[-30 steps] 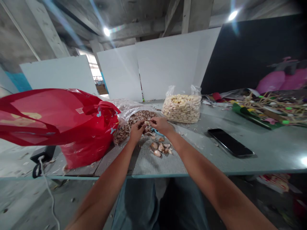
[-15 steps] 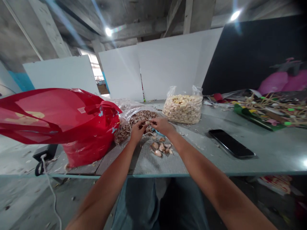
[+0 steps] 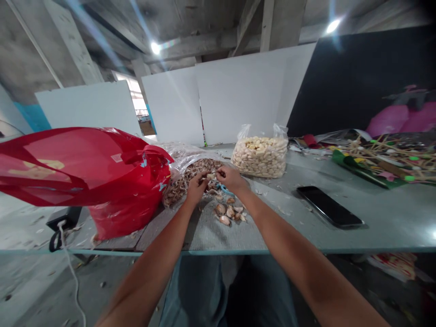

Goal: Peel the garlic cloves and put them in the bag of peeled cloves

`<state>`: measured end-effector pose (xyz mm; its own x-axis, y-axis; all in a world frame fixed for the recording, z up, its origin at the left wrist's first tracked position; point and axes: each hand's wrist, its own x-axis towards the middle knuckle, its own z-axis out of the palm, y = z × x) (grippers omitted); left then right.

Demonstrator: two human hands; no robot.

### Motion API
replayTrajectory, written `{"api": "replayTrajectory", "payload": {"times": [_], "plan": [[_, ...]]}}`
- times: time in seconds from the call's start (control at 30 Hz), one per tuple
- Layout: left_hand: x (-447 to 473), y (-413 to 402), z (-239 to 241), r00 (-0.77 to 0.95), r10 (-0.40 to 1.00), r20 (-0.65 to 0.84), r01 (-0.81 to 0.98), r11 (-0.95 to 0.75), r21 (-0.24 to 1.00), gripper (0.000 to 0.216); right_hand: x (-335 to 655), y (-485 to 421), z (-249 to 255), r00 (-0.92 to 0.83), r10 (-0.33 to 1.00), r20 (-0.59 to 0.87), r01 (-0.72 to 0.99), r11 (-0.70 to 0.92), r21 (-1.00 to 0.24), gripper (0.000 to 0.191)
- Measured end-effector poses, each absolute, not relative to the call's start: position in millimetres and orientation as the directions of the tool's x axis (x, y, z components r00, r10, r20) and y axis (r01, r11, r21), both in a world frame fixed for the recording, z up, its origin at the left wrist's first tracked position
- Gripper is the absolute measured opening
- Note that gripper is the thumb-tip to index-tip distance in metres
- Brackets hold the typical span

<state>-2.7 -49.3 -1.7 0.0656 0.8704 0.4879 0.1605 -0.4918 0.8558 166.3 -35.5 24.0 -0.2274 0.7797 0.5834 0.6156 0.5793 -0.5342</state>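
My left hand (image 3: 196, 186) and my right hand (image 3: 230, 177) meet over the table, both pinched on one small garlic clove (image 3: 211, 176). Under them lies an open clear bag of brown garlic skins (image 3: 185, 175). A small heap of unpeeled cloves (image 3: 229, 211) lies on the table just in front of my right wrist. Something small and blue (image 3: 225, 189) shows under my right hand; I cannot make out what it is. A clear bag full of pale peeled cloves (image 3: 260, 156) stands behind my right hand.
A big red plastic bag (image 3: 88, 172) fills the table's left side. A black phone (image 3: 329, 207) lies flat at the right. Green trays with sticks and coloured bits (image 3: 381, 159) sit far right. White boards stand behind. A cable and black charger (image 3: 61, 222) hang at the left edge.
Both hands stay together on the clove; the fingers shift slightly. The view has drifted a little downward.
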Motion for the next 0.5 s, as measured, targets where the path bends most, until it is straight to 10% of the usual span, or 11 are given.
{"api": "replayTrajectory", "payload": {"times": [0.23,0.5], "plan": [[-4.7,-47.1,-2.4,0.042,0.857,0.513,0.158,-0.513,0.844,0.041,172.3,-30.7,19.7,-0.157,0.798,0.581,0.604,0.543,-0.583,0.020],[-4.9,-45.9,-4.6,0.059,0.861,0.505,0.157,-0.508,0.847,0.043,161.1,-23.3,11.5,-0.263,0.838,0.479,0.223,0.535,-0.815,0.021]]}}
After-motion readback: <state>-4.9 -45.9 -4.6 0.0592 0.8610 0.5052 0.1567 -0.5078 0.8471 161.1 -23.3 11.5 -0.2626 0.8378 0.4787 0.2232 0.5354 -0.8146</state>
